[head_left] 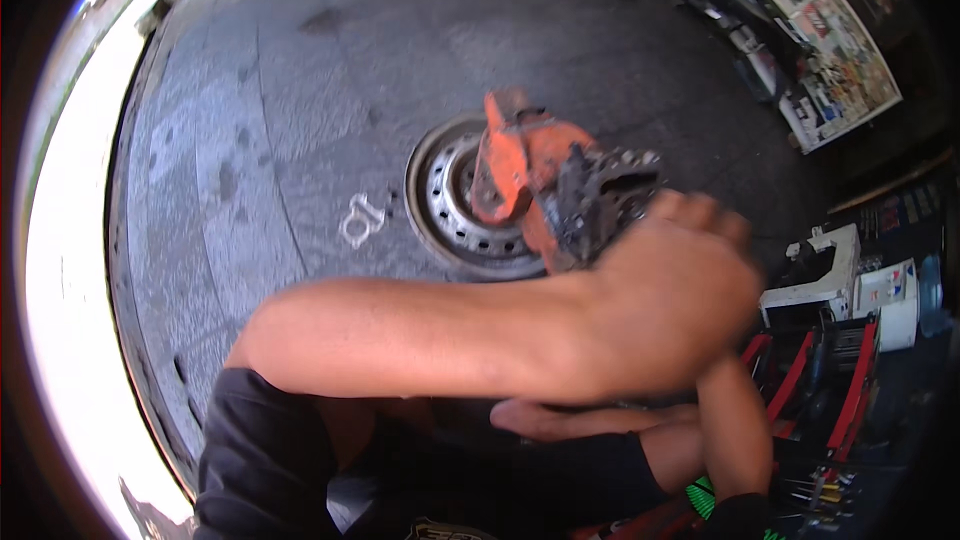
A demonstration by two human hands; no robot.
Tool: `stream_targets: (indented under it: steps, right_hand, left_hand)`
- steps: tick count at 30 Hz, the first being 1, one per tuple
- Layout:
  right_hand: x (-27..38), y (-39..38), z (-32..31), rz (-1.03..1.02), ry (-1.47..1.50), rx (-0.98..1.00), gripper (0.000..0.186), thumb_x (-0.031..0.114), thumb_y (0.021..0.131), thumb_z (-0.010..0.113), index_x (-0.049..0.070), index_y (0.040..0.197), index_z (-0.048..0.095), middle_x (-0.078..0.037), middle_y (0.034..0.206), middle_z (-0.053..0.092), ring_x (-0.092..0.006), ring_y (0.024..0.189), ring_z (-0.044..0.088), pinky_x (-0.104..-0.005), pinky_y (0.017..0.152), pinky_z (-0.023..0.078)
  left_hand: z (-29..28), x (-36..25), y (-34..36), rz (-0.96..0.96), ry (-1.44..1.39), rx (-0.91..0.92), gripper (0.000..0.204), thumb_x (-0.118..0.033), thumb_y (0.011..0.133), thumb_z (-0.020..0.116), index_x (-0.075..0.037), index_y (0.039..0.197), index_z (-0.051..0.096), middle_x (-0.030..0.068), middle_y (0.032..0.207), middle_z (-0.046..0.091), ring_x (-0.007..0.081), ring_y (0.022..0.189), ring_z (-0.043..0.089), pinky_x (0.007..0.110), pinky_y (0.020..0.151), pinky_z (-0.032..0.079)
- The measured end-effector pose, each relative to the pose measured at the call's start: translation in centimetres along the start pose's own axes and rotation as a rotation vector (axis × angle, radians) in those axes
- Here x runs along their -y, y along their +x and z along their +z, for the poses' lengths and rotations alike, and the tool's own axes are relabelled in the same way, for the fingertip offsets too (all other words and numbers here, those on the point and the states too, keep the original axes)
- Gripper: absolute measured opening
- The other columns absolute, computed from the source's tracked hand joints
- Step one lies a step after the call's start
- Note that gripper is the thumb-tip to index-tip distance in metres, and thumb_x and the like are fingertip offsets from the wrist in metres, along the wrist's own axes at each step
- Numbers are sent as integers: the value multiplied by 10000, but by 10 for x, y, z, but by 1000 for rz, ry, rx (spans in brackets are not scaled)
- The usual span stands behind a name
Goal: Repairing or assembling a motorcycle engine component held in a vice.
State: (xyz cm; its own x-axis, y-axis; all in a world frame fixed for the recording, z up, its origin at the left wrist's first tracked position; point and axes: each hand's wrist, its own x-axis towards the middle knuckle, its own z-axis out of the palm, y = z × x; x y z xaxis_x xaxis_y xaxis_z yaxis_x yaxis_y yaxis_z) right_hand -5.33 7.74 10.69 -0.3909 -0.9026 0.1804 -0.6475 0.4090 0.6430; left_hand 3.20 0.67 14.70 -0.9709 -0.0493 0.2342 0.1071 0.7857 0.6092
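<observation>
My left forearm (430,335) reaches across from the left. At its end my left hand (690,280) is blurred, its fingers curled beside a dark metal part (610,185) with holes along its edge. What those fingers grip is hidden. My right forearm (735,430) rises from the lower right and passes behind the left hand, which covers my right hand. An orange vise-like tool (540,152) holds or touches the dark part; the contact is unclear. It stands over a round steel wheel rim (425,180) on the floor.
Left of the rim, a flat silvery metal piece (362,220) lies on the grey floor (290,100). Tools and small parts cover a board (855,90) at the upper right. A white stand (825,275) and red rails (850,385) are at the right, with more tools below.
</observation>
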Motion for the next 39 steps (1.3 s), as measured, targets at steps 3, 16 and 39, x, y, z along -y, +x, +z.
stream_targets:
  steps: [3, 16, 39]
  right_hand:
    - [-47, 10, 96, 103, 1336, 161, 110, 59, 977, 727, 11, 1076, 738, -46, 998, 732, -137, 936, 666, -277, 839, 524]
    - [-82, 16, 87, 151, 1541, 233, 111, 50, 1020, 706, -33, 1094, 707, -17, 952, 687, -58, 840, 636, -235, 755, 527]
    - [-35, 13, 107, 71, 1511, -195, 121, -44, 894, 731, -22, 1012, 716, -167, 952, 720, -338, 874, 740, -391, 784, 577]
  left_hand:
    - [-9, -41, -31, 163, -5, 161, 407, -274, 798, 810, -23, 1116, 770, 230, 1290, 644, 455, 1342, 493, 592, 1130, 404]
    - [-2, -12, -71, 75, 280, 180, 300, -286, 887, 752, -1, 969, 708, 131, 906, 669, 329, 848, 645, 435, 837, 529]
    - [-16, 133, 16, -274, 255, 126, 1038, -267, 744, 941, -63, 1599, 390, 266, 1452, 607, 455, 1358, 590, 515, 1170, 481]
